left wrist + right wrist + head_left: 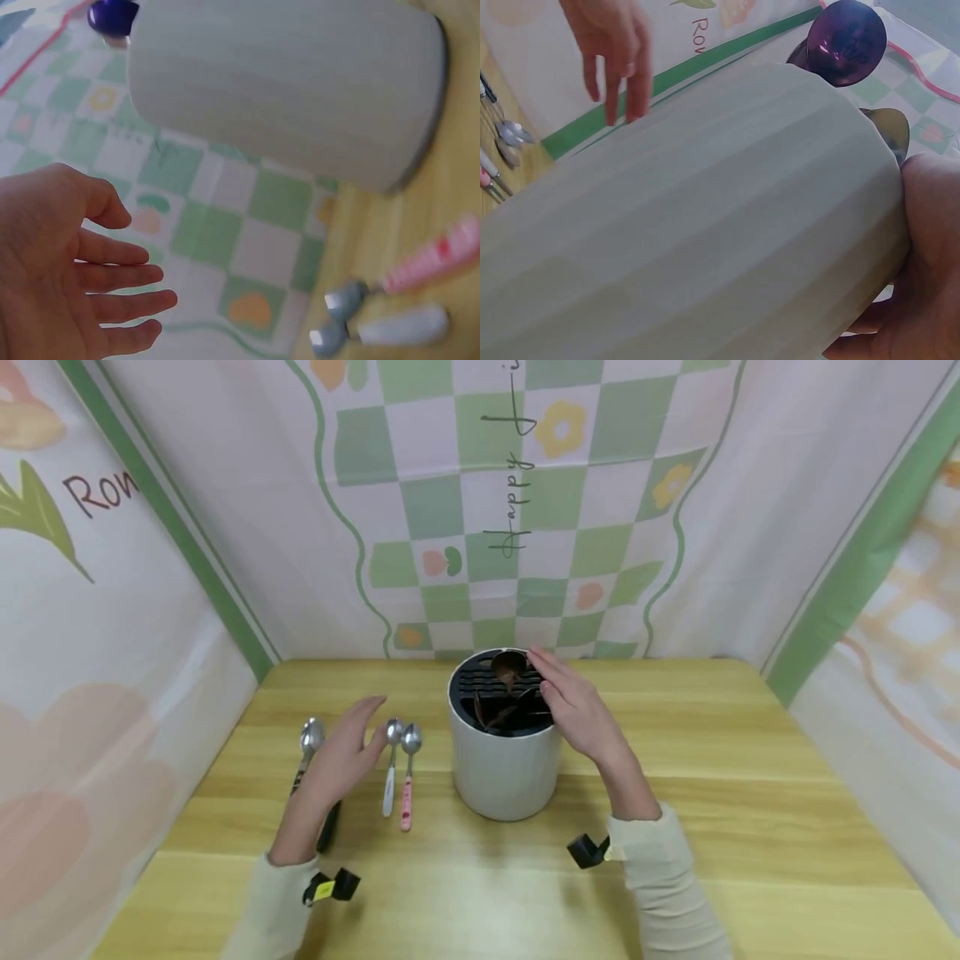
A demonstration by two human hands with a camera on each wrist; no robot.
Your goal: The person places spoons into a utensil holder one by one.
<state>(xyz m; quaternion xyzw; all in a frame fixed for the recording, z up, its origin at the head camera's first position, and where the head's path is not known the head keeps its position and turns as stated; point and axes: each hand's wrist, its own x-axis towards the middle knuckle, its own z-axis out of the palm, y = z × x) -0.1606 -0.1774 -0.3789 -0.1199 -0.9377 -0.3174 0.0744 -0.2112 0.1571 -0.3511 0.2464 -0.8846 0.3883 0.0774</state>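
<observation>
Holder (506,777) at 12 o'clock. My right fingers (553,670) lie straight at its 3 o'clock side — uneven pressure may tip it. My left fingers (363,710), parted, empty, may knock spoons (407,802) at its 9 o'clock.

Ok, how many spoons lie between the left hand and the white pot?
2: the white-handled spoon, nearer the left hand, and the pink-handled spoon to its right, nearer the pot. The hand may hide others.

A light wooden table (750,793) stands before a far cloth (555,502) checked in green and white. Flowered cloth (112,652) hangs left, plaid cloth (911,602) right.
</observation>
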